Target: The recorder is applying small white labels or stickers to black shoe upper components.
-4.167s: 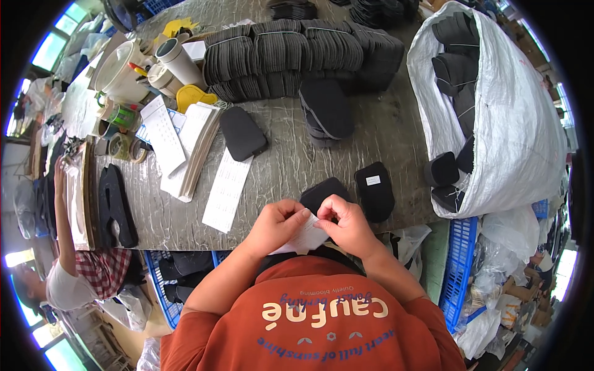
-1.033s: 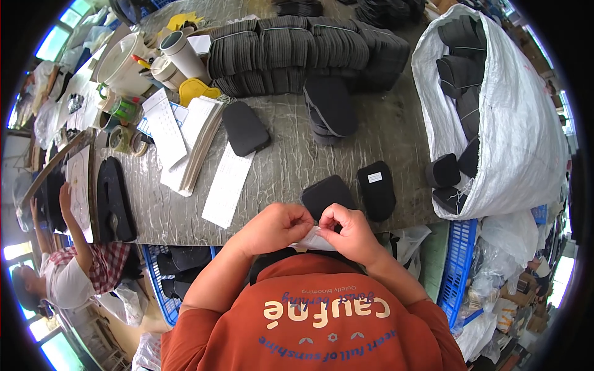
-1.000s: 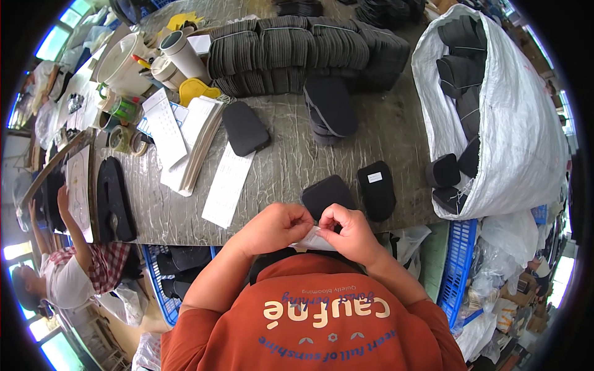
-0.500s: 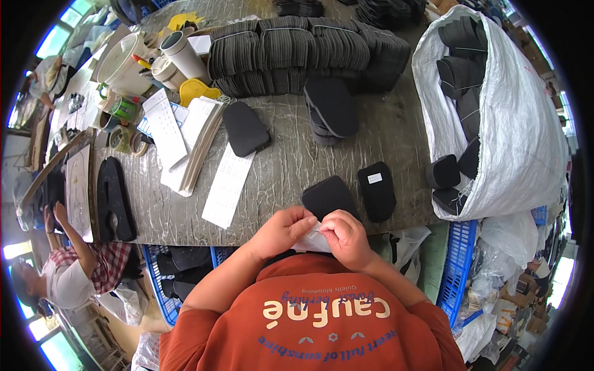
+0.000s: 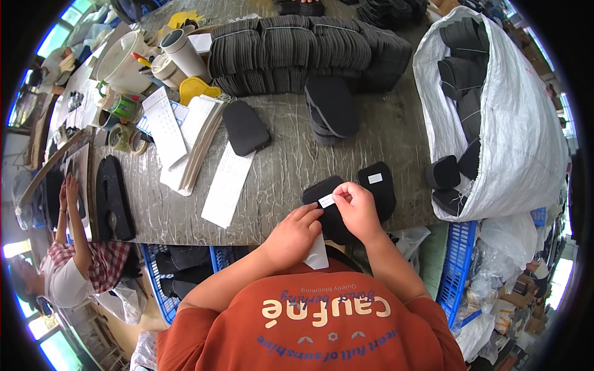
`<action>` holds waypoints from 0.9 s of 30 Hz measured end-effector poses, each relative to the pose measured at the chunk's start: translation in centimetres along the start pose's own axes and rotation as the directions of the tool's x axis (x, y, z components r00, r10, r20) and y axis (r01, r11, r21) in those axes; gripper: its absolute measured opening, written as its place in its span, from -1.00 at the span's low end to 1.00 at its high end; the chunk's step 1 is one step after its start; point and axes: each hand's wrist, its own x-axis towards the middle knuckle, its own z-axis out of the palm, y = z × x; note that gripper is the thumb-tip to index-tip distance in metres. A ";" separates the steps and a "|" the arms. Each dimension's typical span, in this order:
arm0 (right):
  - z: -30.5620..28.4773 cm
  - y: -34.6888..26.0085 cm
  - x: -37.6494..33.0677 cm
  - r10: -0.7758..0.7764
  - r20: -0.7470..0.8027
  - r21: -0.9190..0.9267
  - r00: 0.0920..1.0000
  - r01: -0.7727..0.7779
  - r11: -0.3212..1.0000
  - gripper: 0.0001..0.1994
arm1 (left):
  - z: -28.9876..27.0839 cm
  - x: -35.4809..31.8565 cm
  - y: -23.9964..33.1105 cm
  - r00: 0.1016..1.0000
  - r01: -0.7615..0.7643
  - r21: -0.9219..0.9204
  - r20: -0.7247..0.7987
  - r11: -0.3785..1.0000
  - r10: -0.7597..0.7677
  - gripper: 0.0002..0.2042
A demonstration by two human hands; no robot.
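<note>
Head view, reading the clock from the black pad [image 5: 315, 191] under the two hands: it lies at the near edge of the table [image 5: 278, 179], and from my remote seat I can see a small white label [image 5: 326, 201] on its face. The right hand [image 5: 359, 209] pinches the label's right end between thumb and forefinger. The left hand [image 5: 294, 235] has its fingertips at the label's lower left; a white paper slip [image 5: 317, 255] pokes out at 6 o'clock from beneath it, and I cannot tell whether that hand grips the slip or just covers it.

I judge this pad to be partway: its label is in place or nearly so, but not let go. One piece looks done, the labelled pad [image 5: 377, 180] at 3 o'clock, just beside; the right hand hides whether the two touch.

What seems left is far more. At 10 o'clock a loose pad [image 5: 246, 128] lies partly over a printed sheet [image 5: 229, 188], and at 12 a short stack of pads [image 5: 333, 106] stands; I make out no label on either. Beyond, towards 11 and 12, are the long bound bundles [image 5: 288, 49], and at 2 o'clock a white sack [image 5: 523, 130] holds more black bundles. Labels there could be hidden from me.
</note>
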 end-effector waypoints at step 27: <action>1.0 -0.3 1.1 -0.016 -0.189 -0.401 0.982 -0.062 0.914 -0.67 | 0.1 0.7 0.1 0.985 0.058 0.139 0.154 0.989 -0.080 -0.77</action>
